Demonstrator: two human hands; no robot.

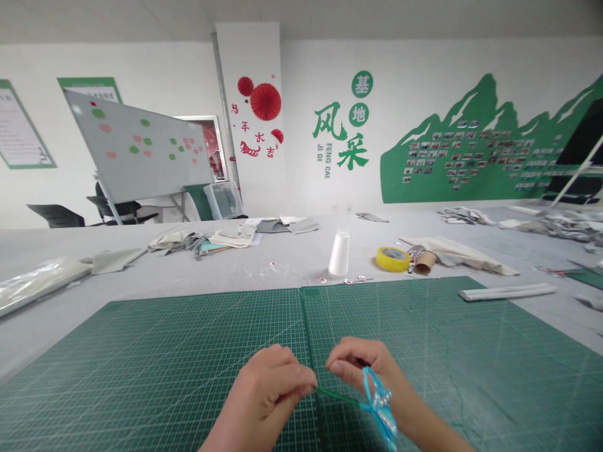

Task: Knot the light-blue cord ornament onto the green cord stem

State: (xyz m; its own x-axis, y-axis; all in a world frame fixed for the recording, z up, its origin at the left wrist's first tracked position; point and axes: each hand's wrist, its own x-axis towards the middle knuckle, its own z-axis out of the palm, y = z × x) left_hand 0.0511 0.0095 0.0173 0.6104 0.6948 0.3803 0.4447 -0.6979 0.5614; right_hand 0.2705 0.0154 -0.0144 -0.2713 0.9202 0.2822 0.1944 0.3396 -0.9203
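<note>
My left hand [276, 392] pinches the end of a thin green stem between thumb and forefinger. The stem [338, 395] runs right to a light-blue looped ornament [379, 405] with clear or pearly beads, which hangs in front of my right wrist. My right hand [362, 361] is raised just right of the left, its thumb and forefinger pressed together. Whatever may be between those fingertips is too fine to make out. Both hands are above two green cutting mats [188, 339], near their seam. Loose green thread [447, 358] trails over the right mat.
Beyond the mats stand a white thread cone [340, 254], a yellow tape roll [392, 258] and a cardboard tube [424, 262]. A rolled grey cloth [507, 292] lies on the right mat's far edge. Fabric pieces [233, 235] and a plastic-wrapped bundle [42, 280] lie further left.
</note>
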